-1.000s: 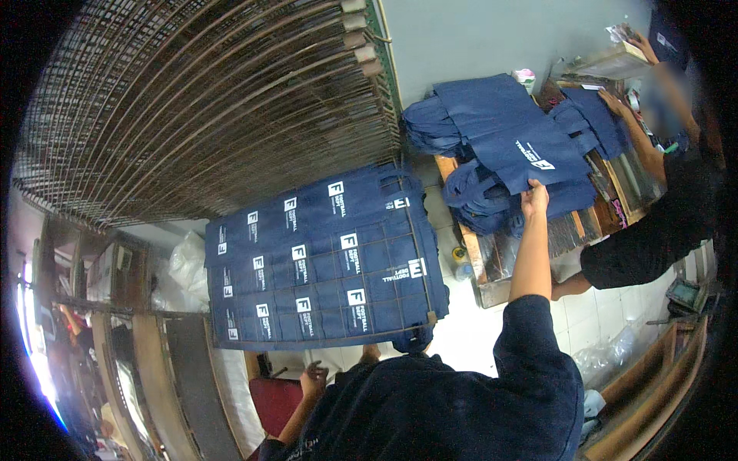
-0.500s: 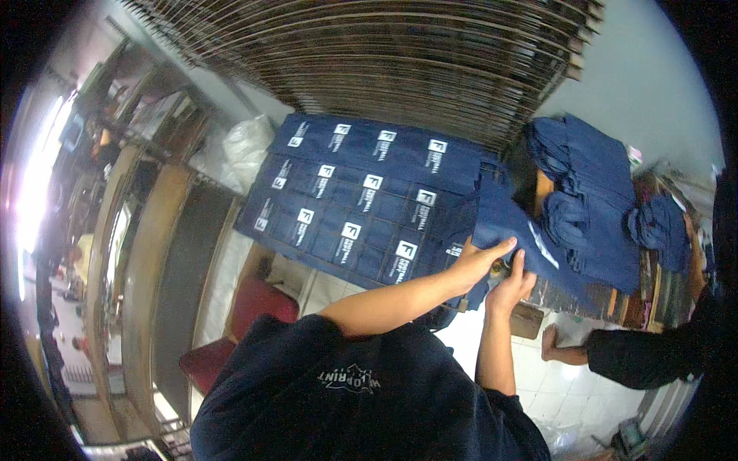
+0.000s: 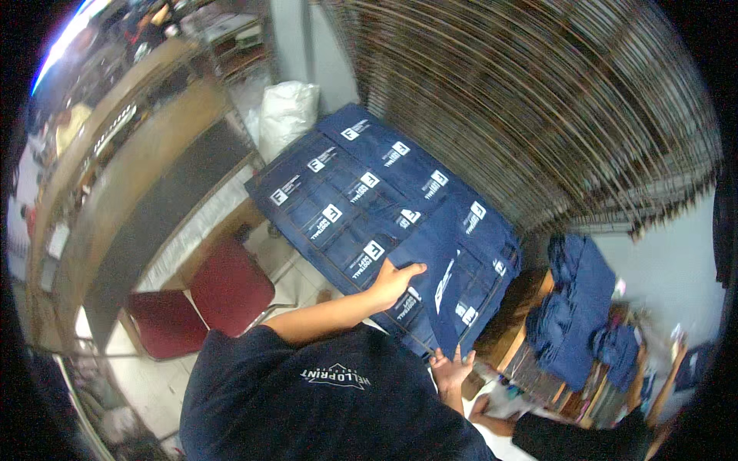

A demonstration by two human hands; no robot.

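Note:
A navy cloth piece (image 3: 443, 265) with a white print stretches over the near right part of a rack. My left hand (image 3: 396, 283) grips its left side, thumb on top and the other fingers under the fabric. At the lower corner of the same cloth is my right hand (image 3: 452, 373), with some fingers raised and the cloth's edge running in among them. Beneath lies the wire rack (image 3: 430, 355), mostly covered by rows of navy printed cloths (image 3: 330, 223); white square marks and lettering show on them.
Piled navy cloths (image 3: 580, 315) lie on a low wooden stand at the right. A co-worker's arms (image 3: 667, 376) reach in beside it. Stacked wire racks (image 3: 530, 100) rise behind. A white plastic sack (image 3: 286, 119) and red chairs (image 3: 231, 284) stand to the left.
My view has swung to the right. The cloth between my hands has moved from the rack's right side onto its near part, and my hands have drawn farther apart.

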